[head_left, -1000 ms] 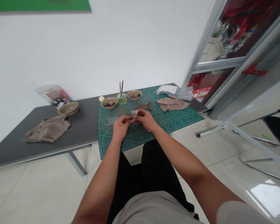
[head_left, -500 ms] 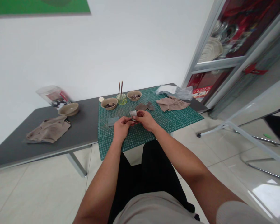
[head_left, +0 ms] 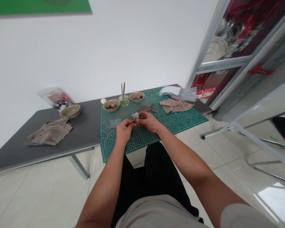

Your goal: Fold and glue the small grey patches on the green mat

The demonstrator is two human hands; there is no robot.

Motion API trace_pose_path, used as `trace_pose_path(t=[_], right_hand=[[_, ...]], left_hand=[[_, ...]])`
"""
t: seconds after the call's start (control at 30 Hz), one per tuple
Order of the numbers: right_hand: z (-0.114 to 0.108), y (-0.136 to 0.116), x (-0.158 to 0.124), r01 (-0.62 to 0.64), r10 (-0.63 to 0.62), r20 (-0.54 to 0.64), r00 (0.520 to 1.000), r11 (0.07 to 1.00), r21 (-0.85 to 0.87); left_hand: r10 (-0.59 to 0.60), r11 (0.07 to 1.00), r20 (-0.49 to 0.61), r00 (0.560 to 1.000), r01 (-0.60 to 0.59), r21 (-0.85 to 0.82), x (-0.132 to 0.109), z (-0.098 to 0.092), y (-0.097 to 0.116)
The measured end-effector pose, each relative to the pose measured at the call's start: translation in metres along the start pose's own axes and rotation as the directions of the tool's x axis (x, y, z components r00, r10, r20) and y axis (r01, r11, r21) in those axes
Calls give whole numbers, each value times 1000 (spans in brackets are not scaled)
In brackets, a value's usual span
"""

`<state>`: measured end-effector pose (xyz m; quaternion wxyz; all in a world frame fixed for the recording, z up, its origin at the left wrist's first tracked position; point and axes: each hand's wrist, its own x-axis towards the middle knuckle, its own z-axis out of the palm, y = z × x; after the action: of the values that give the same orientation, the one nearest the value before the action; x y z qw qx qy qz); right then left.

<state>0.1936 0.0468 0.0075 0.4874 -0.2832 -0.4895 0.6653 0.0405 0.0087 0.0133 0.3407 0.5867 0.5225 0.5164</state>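
Both my hands meet over the green cutting mat (head_left: 180, 122). My left hand (head_left: 123, 130) and my right hand (head_left: 148, 121) are closed, pinching a small light grey piece of fabric (head_left: 135, 116) between their fingertips. What else lies inside the fingers is hidden. A small grey square (head_left: 115, 122) lies flat on the mat just left of my left hand. Darker fabric scraps (head_left: 147, 108) lie beyond my hands.
Two tan bowls (head_left: 111, 104) (head_left: 136, 97) of dark pieces flank a glass jar (head_left: 124, 100) with sticks. A beige cloth (head_left: 175, 104) and plastic bag (head_left: 180, 92) lie at right. On the grey table (head_left: 85, 133), left: another cloth (head_left: 49, 132), a bowl (head_left: 70, 111), a jar (head_left: 53, 97).
My hands stay together on the fabric piece, shifting only slightly; the piece sits a little higher and tilted.
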Motion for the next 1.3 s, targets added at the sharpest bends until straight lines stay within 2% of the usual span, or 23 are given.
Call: trace_pose_path(t=[0.1, 0.17, 0.4, 0.53, 0.63, 0.7, 0.8, 0.87, 0.97, 1.1, 1.23, 1.3], right_hand=[[-1, -2, -1, -25, 25, 77, 997, 1000, 2], [-1, -1, -1, -20, 21, 76, 997, 1000, -5], [-1, 7, 2, 30, -33, -84, 996, 999, -29], [0, 11, 2, 75, -80, -164, 983, 997, -35], [0, 13, 0, 156, -193, -250, 949, 975, -159], [-1, 10, -3, 193, -271, -310, 911, 946, -260], [-5, -1, -13, 182, -376, -394, 839, 876, -447], [-10, -12, -19, 146, -435, -397, 808, 801, -580], [-21, -24, -24, 133, -419, -350, 838, 779, -613], [-33, -29, -19, 172, -400, -378, 835, 842, -511], [-32, -29, -8, 171, -350, -405, 845, 893, -416], [-24, -30, -3, 161, -365, -364, 857, 861, -483]], left_hand=[[24, 998, 5, 1000, -24, 56, 1, -2, 1], [42, 994, 27, 999, -44, 96, 1, -3, 1], [30, 997, 4, 1000, -31, 76, -1, -1, -1], [29, 999, -88, 996, -32, -37, 2, -1, -4], [38, 992, -152, 988, -55, -109, 4, -1, -5], [51, 993, -182, 982, -70, -96, 4, -1, -6], [97, 995, -217, 971, -87, 56, 3, -8, -7], [141, 965, -167, 976, -98, 242, 4, -17, -9], [201, 868, -28, 979, -165, 469, 9, -36, -12], [138, 777, 84, 987, -161, 608, 17, -56, -19], [122, 763, 59, 991, -132, 633, 15, -62, -21], [88, 757, 19, 996, -79, 649, 13, -63, -19]])
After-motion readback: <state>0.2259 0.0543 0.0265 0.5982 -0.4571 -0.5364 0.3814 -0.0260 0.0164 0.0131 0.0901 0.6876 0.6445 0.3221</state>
